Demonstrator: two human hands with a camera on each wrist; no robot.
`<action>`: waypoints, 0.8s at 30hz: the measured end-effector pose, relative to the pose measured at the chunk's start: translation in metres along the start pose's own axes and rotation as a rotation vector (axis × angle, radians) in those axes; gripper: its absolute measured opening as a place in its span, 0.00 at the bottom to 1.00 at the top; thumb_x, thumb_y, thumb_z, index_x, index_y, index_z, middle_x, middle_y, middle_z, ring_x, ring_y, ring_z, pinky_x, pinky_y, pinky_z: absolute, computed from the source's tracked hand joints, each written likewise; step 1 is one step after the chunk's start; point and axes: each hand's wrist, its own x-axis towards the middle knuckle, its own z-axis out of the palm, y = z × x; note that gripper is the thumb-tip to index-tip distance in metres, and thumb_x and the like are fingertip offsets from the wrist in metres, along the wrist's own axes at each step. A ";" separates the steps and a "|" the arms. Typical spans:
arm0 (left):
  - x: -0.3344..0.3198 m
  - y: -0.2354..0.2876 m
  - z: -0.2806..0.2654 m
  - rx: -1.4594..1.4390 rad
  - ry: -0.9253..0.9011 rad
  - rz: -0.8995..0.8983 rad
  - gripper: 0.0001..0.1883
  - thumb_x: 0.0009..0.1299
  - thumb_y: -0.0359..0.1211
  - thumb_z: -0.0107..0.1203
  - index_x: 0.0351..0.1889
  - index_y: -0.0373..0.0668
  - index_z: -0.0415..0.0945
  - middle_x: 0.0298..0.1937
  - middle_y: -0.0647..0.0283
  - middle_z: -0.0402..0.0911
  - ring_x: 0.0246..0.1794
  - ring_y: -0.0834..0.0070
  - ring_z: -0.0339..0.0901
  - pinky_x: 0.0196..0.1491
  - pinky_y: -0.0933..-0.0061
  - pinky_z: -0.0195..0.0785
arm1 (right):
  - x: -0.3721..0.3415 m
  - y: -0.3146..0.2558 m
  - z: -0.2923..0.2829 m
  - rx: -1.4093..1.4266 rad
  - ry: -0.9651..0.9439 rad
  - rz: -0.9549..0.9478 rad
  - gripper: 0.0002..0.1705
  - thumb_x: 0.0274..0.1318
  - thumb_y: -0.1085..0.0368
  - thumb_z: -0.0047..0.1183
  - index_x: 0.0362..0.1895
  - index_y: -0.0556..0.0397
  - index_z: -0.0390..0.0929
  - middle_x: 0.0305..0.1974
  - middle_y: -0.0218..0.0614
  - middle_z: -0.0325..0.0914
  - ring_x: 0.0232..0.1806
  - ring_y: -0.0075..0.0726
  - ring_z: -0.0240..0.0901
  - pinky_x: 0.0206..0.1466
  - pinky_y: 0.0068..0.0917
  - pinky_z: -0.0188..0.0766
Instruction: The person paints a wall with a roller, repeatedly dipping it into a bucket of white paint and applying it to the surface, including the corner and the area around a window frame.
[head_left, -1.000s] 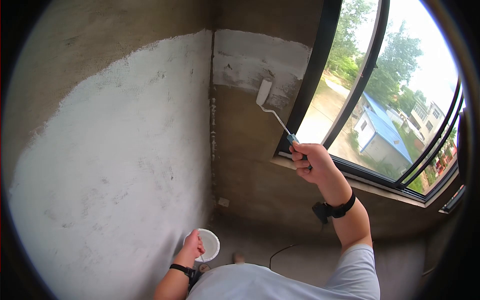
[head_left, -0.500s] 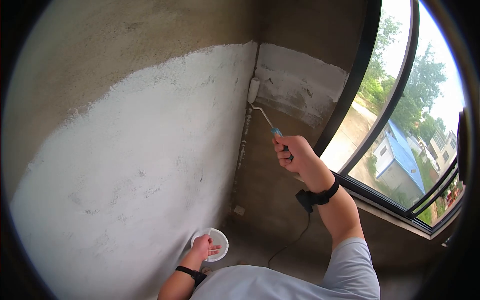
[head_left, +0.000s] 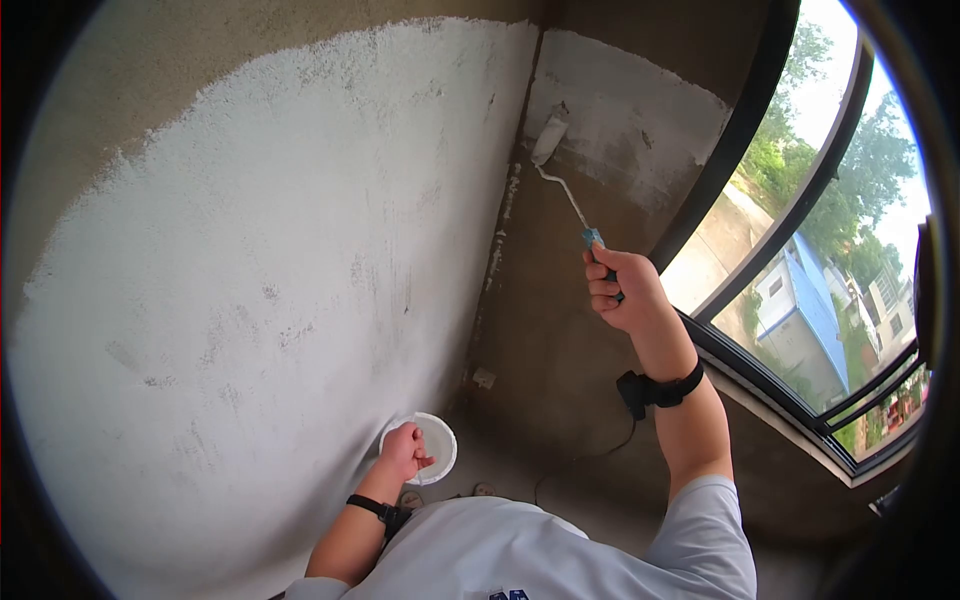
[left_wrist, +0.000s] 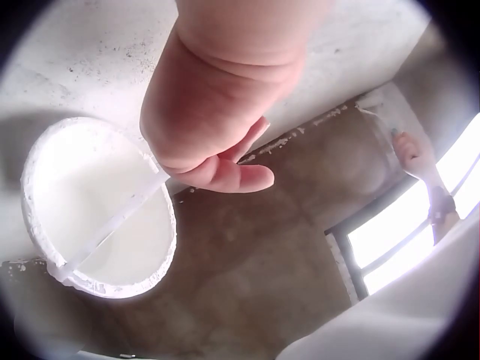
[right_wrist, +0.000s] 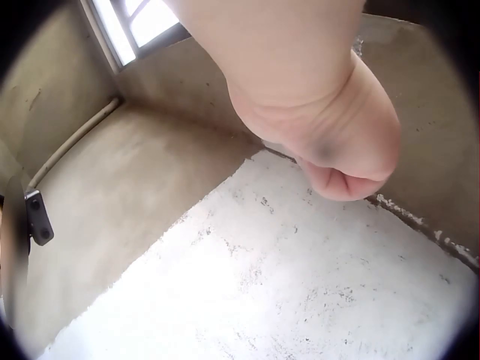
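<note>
A small paint roller with a white sleeve [head_left: 549, 141], a bent wire frame and a blue-green handle [head_left: 593, 237] is gripped by my right hand [head_left: 630, 288]. Its sleeve lies against the white band [head_left: 640, 110] on the window wall, just right of the corner. Low down, my left hand [head_left: 404, 452] holds a white bucket [head_left: 451, 452] by its strap handle [left_wrist: 112, 223], the fingers partly curled round it. White paint [left_wrist: 82, 187] fills part of the bucket in the left wrist view. From the right wrist camera, my curled fingers hide the roller.
On the left, the wall [head_left: 300, 180] is white up to a ragged edge, with bare brown plaster above. A dark-framed window [head_left: 735, 290] and its sill bound the right side. A thin cable [head_left: 600, 462] hangs below my right wrist.
The roller went from near the window leftward to the corner, then slightly back right. My view has turned left. The left hand keeps holding the bucket.
</note>
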 end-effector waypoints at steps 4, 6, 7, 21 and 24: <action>-0.008 0.001 -0.001 -0.050 0.001 -0.040 0.10 0.73 0.38 0.43 0.28 0.52 0.67 0.16 0.76 0.56 0.15 0.80 0.56 0.32 0.56 0.77 | -0.022 0.012 -0.037 0.044 0.004 -0.012 0.10 0.72 0.58 0.51 0.41 0.50 0.73 0.25 0.19 0.65 0.19 0.14 0.51 0.20 0.17 0.46; -0.012 0.001 -0.002 -0.049 0.024 -0.051 0.10 0.73 0.39 0.44 0.27 0.52 0.67 0.16 0.77 0.56 0.15 0.80 0.56 0.30 0.60 0.73 | -0.033 0.023 -0.053 0.078 0.040 -0.039 0.10 0.72 0.58 0.51 0.41 0.50 0.74 0.25 0.19 0.65 0.17 0.13 0.51 0.19 0.17 0.46; -0.012 0.002 -0.001 -0.040 0.033 -0.056 0.10 0.72 0.39 0.44 0.27 0.53 0.67 0.16 0.77 0.55 0.15 0.81 0.55 0.28 0.64 0.69 | -0.037 0.029 -0.063 0.085 0.053 -0.031 0.10 0.72 0.58 0.51 0.41 0.50 0.74 0.25 0.19 0.65 0.17 0.13 0.51 0.19 0.17 0.46; -0.010 0.002 0.004 0.129 0.089 -0.135 0.12 0.71 0.40 0.48 0.24 0.53 0.64 0.14 0.76 0.53 0.12 0.81 0.49 0.16 0.76 0.47 | -0.062 0.129 -0.168 0.280 0.005 -0.217 0.12 0.73 0.56 0.51 0.46 0.50 0.77 0.25 0.21 0.65 0.16 0.15 0.53 0.16 0.19 0.50; -0.016 -0.003 0.012 0.164 0.177 -0.094 0.11 0.71 0.39 0.47 0.25 0.51 0.64 0.16 0.72 0.58 0.19 0.74 0.67 0.23 0.69 0.64 | -0.067 0.135 -0.168 0.187 0.080 -0.242 0.11 0.72 0.60 0.52 0.44 0.55 0.77 0.24 0.24 0.68 0.16 0.15 0.55 0.17 0.18 0.51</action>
